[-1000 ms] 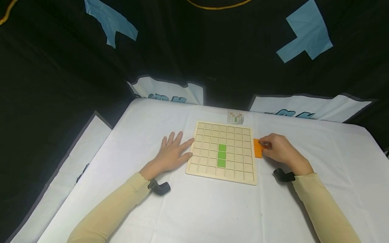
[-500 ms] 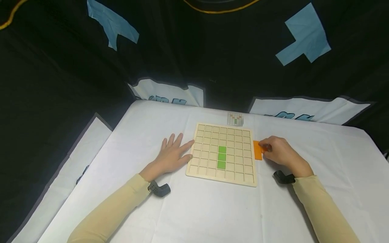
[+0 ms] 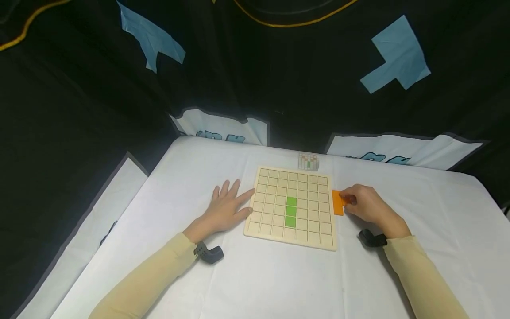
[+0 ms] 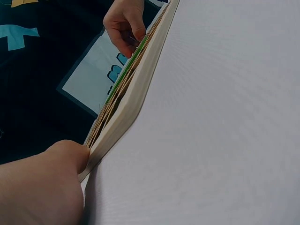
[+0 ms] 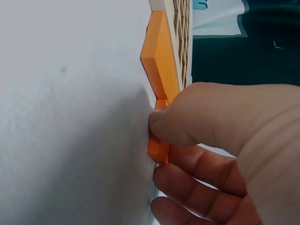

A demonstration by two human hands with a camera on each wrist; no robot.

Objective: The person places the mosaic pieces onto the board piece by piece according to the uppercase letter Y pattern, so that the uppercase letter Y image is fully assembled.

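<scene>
A square wooden grid board (image 3: pixel 314 204) lies on the white table, with a column of green squares (image 3: pixel 291 212) in its cells. Flat beside its left edge, my left hand (image 3: pixel 224 212) has spread fingers; its thumb and index finger touch that edge. At the board's right edge lies an orange piece (image 3: pixel 337 204). My right hand (image 3: pixel 365 204) pinches a small orange block (image 5: pixel 159 151) between thumb and fingers, up against that piece. The right wrist view shows the two orange parts meeting at the thumb (image 5: pixel 173 124); whether they are joined is hidden.
A small card with a grid pattern (image 3: pixel 308 162) lies behind the board near the table's far edge. A dark curtain (image 3: pixel 279 88) with blue tape hangs beyond it. Black wrist devices (image 3: pixel 209 253) sit on both forearms.
The whole scene has slid slightly lower in the head view. The hands and board keep nearly the same places relative to each other; the right fingers have shifted only a little at the orange block.
</scene>
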